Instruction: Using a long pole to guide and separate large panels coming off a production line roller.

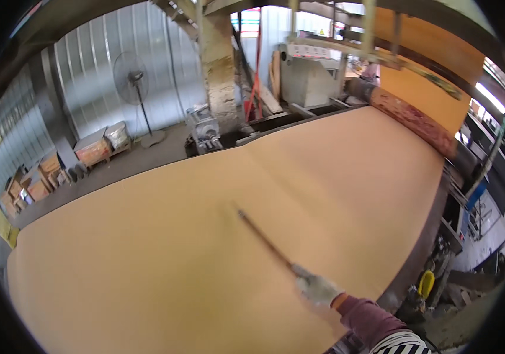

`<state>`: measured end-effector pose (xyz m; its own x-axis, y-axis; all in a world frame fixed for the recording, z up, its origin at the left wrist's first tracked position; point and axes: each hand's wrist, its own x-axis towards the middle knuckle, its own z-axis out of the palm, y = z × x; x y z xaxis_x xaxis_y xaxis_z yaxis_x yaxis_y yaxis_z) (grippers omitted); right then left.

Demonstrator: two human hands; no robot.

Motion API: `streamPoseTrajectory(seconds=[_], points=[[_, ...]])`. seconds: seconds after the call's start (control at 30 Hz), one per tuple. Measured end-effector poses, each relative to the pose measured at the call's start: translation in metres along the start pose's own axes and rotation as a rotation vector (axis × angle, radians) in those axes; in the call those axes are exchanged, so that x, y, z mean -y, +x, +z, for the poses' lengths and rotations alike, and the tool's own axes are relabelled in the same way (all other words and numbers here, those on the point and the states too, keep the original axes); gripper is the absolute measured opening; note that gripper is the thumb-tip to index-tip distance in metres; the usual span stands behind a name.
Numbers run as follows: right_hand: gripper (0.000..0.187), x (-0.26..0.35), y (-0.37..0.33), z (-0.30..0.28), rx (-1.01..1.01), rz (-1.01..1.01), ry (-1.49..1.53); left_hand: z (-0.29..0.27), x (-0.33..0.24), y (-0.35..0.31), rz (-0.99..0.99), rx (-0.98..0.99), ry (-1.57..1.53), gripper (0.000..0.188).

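Observation:
My right hand (317,287), in a whitish work glove, is closed around one end of a long thin brown rod (267,243). The rod slants up and to the left over a broad tan sheet (146,253), and its greyish tip lies near the sheet's middle. Whether the tip touches the surface I cannot tell. A faint darker, greenish tint shows on the sheet around the tip. A maroon sleeve and a black-and-white striped cuff cover my right forearm. My left hand is out of view.
At the far right the sheet meets a reddish mottled roller (414,121), with an orange-tan sheet (426,76) rising behind it. A motor (205,127) and a post (220,71) stand beyond the far edge. A fan (136,76) and boxes (37,183) are at left.

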<state>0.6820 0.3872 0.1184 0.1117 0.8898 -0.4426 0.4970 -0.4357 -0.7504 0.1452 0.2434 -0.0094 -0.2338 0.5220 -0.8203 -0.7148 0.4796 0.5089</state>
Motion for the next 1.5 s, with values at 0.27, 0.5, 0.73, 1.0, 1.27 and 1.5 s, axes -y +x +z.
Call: streamPoseTrajectory(seconds=[0.27, 0.5, 0.73, 1.0, 1.27, 1.5], points=[[0.053, 0.077, 0.326, -0.008, -0.409, -0.088, -0.499, -0.008, -0.017, 0.025, 0.022, -0.174, -0.009, 0.038], [0.049, 0.185, 0.323, 0.042, -0.413, -0.036, -0.651, -0.062, -0.030, 0.011, 0.075, -0.226, -0.035, 0.032], [0.048, 0.158, 0.049, 0.086, -0.031, 0.126, -0.447, -0.194, -0.050, -0.015, 0.269, -0.139, -0.060, 0.026], [0.039, 0.073, -0.466, 0.082, 0.253, 0.406, -0.784, -0.283, -0.142, -0.013, 0.438, -0.020, -0.019, 0.031], [0.060, 0.034, -0.516, 0.142, -0.059, 0.536, 0.454, -0.366, -0.225, 0.033, 1.046, -0.713, 0.641, 0.025], [0.064, 0.009, -0.428, 0.212, -0.019, 0.215, 0.710, -0.145, 0.028, -0.110, 0.496, 0.618, 0.633, 0.024]])
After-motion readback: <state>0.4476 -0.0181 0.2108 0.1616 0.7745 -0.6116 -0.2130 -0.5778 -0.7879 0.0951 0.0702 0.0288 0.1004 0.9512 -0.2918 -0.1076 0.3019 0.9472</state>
